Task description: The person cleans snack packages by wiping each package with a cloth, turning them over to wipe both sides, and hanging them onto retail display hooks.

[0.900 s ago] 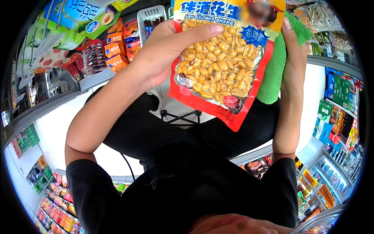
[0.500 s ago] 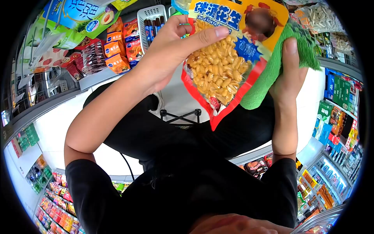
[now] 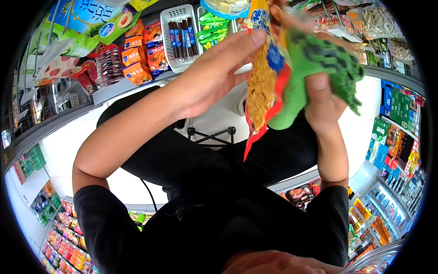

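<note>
A bag of peanuts (image 3: 261, 84) with a red border hangs between my hands, turned nearly edge-on. My left hand (image 3: 214, 75) grips its left side, thumb near the top and fingers behind. My right hand (image 3: 323, 102) holds a green cloth (image 3: 296, 77) against the bag's right side, with the thumb on top of the cloth. Dark patches mark the upper part of the cloth. The fingers of my right hand are mostly hidden behind it.
Ahead, a white basket (image 3: 167, 43) holds dark sticks, beside green packets (image 3: 212, 32) and orange packets (image 3: 137, 73). A large green and blue bag (image 3: 98, 23) lies upper left. Black folding legs (image 3: 212, 136) stand between my knees. Stocked shelves (image 3: 68, 246) are behind me.
The peanut bag has turned from facing me to nearly edge-on. My right hand and the green cloth have shifted lower and left, and more of the basket and green packets shows.
</note>
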Motion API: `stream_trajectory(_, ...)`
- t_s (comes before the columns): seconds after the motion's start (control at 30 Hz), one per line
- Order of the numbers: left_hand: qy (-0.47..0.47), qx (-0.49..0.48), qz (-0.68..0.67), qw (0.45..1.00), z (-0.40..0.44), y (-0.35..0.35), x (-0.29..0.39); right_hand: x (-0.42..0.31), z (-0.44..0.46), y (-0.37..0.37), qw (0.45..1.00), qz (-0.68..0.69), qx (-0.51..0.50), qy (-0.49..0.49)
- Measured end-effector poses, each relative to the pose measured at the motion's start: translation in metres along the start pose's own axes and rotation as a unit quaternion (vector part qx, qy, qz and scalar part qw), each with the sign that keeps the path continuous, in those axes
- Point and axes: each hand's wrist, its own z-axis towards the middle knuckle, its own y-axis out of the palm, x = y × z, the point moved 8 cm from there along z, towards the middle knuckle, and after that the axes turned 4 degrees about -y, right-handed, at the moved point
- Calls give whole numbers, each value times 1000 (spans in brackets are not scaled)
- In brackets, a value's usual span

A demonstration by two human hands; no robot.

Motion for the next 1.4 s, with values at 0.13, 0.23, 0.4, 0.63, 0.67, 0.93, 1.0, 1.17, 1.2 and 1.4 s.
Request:
stream_trajectory(0.13,-42,-21,-81,996,-5,8,-4,-9,15,28,982,80,-90,-147)
stream_trajectory(0.23,-61,37,-144,987,-10,3,-7,-16,17,36,974,49,-133,-176)
stream_trajectory(0.4,-71,28,-110,991,-16,-10,-4,-38,22,48,967,-36,-178,-180)
stream_trajectory(0.63,-64,43,-114,990,-18,-10,-2,-28,25,47,978,-61,-162,-113)
stream_trajectory(0.67,-54,62,-110,990,-17,-7,2,-29,26,45,977,-83,-157,-120)
stream_trajectory(0.93,16,9,-190,982,-14,-3,15,-16,28,32,976,-156,-128,-78)
stream_trajectory(1.0,43,44,-158,986,-13,-3,15,-13,27,29,979,-151,-113,-76)
stream_trajectory(1.17,-34,39,-68,996,-12,-6,0,-21,33,27,956,-166,-181,-163)
stream_trajectory(1.2,-34,41,-36,998,-12,-8,2,-23,34,26,952,-175,-188,-165)
stream_trajectory(1.4,-43,50,80,995,-11,-6,13,-15,33,-5,957,-257,-52,-123)
